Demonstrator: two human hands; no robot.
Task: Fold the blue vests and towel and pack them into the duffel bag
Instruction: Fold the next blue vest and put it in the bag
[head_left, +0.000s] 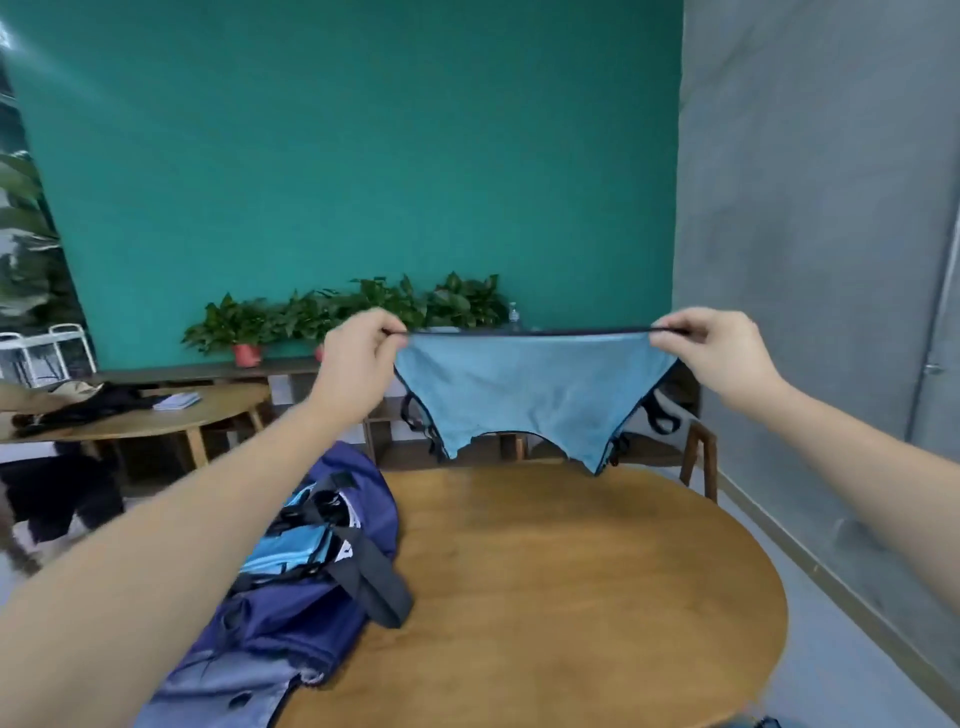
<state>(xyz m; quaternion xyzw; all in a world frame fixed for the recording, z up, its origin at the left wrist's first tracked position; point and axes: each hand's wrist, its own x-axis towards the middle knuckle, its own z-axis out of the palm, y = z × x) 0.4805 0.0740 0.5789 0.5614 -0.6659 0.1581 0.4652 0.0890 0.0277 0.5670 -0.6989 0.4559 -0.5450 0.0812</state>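
Overhead, both hands — left hand (358, 364); right hand (711, 353) — pinch vest (524, 395) clear above table (597, 597).

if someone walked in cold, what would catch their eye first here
First, the light blue vest stretched in the air above the far edge of the round wooden table, its dark-trimmed top edge pinched by the left hand and the right hand. Next, the open navy duffel bag on the table's left side, with light blue cloth already showing inside. Behind it all stands a teal wall with potted plants along its foot.

Head view, forward over table (571, 597)
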